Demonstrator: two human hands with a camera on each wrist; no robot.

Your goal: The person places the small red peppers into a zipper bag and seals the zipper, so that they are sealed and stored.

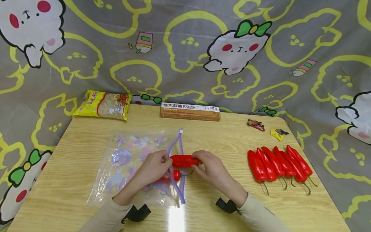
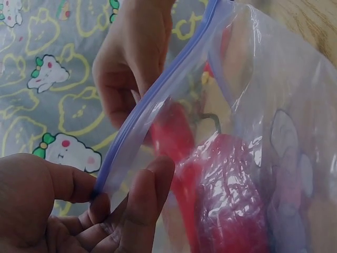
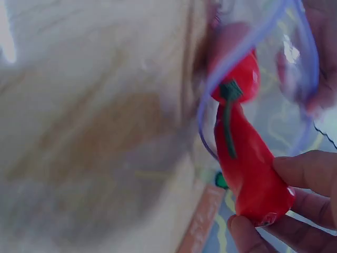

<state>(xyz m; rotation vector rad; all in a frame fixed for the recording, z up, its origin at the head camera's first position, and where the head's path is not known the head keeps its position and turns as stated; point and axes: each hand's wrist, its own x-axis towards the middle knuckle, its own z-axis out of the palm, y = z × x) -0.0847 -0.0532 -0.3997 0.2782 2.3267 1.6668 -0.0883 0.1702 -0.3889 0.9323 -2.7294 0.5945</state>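
My left hand [image 1: 155,166] pinches the purple zip edge [image 2: 124,138] of a clear printed zip bag [image 1: 121,158], holding its mouth apart. In my right hand [image 1: 213,169] is a red chili pepper [image 1: 182,161], gripped by its thick end between thumb and fingers. Its narrow end points left into the bag's mouth. Just below it in the head view, another red pepper [image 1: 176,175] lies in the bag, its green stem [image 3: 228,124] sticking out past the opening.
Several red peppers [image 1: 278,164] lie in a row at the right of the table. Behind them are two small wrapped snacks [image 1: 256,125]. A pasta box [image 1: 189,112] and a yellow food packet [image 1: 104,104] stand along the back edge, before a patterned cloth [image 1: 185,80].
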